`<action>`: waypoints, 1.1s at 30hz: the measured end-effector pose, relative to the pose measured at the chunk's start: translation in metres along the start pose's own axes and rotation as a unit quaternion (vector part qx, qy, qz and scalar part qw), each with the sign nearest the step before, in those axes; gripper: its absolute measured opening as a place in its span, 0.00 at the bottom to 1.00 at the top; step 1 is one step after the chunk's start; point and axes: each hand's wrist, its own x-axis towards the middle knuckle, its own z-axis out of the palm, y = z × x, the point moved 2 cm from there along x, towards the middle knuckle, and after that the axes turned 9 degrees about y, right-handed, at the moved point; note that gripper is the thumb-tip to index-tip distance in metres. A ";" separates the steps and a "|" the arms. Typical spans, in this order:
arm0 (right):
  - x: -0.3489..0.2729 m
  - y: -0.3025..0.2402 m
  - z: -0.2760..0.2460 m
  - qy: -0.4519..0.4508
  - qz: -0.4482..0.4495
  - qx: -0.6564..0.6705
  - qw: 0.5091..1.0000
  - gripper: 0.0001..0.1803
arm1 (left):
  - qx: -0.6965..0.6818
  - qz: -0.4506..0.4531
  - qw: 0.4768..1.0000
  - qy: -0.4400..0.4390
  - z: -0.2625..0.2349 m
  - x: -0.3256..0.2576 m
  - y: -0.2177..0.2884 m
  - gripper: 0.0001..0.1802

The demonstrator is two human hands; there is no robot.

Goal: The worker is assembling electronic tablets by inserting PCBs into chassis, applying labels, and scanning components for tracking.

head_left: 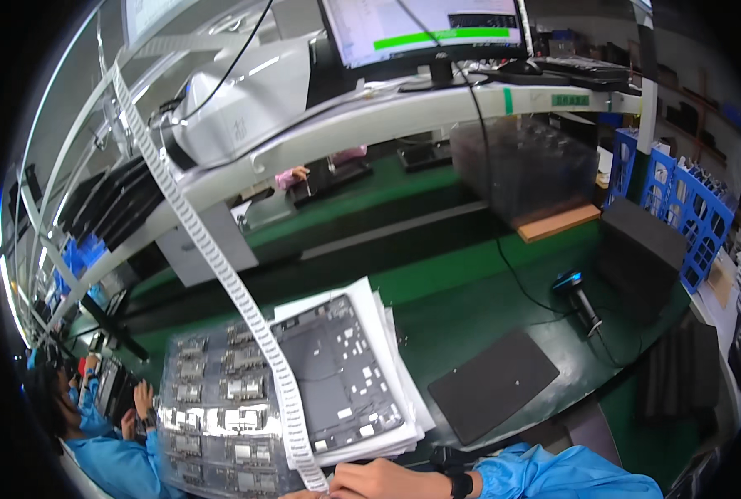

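A long white strip of labels (212, 254) runs down from the shelf frame at upper left to the lower edge. Its lower end reaches my two hands, which are close together. My right hand (383, 480) has its fingers closed at the strip's end, with a black band on the wrist and a blue sleeve. Of my left hand (302, 495) only a little shows at the lower edge, fingers pressed against the strip. Behind the strip, an opened tablet housing (341, 378) with white stickers lies on a stack of white papers (416, 407). To its left is a clear tray (212, 412) holding several metal-shielded circuit boards.
A dark flat panel (495, 384) and a handheld scanner (578, 301) lie on the green bench (420, 320). Black foam blocks (643, 249) and blue racks (691, 212) stand at right. A monitor (428, 37) sits on the shelf. A co-worker in blue (108, 453) sits at left.
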 end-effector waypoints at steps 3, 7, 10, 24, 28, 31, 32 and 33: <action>0.001 0.000 -0.006 -0.013 0.016 -0.002 1.000 0.07 | 0.007 -0.020 1.000 0.001 0.002 -0.001 0.001 0.02; 0.004 -0.002 -0.024 -0.013 0.005 0.011 1.000 0.07 | 0.015 -0.025 0.999 0.019 0.005 -0.001 0.007 0.04; 0.002 -0.013 -0.044 -0.026 0.023 0.056 0.998 0.08 | 0.040 -0.037 0.998 0.006 0.006 -0.005 0.003 0.06; -0.033 0.021 -0.076 0.005 0.120 0.126 0.985 0.11 | -0.222 -0.247 0.943 0.005 0.062 -0.016 0.058 0.03; -0.047 -0.003 -0.183 0.223 0.147 -0.035 0.963 0.18 | -0.287 -0.146 0.945 -0.050 0.072 -0.005 0.086 0.05; -0.082 0.025 -0.317 0.372 0.196 -0.396 0.816 0.19 | -0.429 -0.210 0.867 -0.145 0.095 -0.011 0.105 0.11; -0.101 0.037 -0.360 0.356 0.166 -0.531 0.751 0.23 | -0.492 -0.209 0.820 -0.203 0.108 -0.008 0.113 0.15; -0.128 0.053 -0.397 0.322 0.206 -0.622 0.683 0.27 | -0.551 -0.207 0.765 -0.262 0.125 -0.002 0.122 0.20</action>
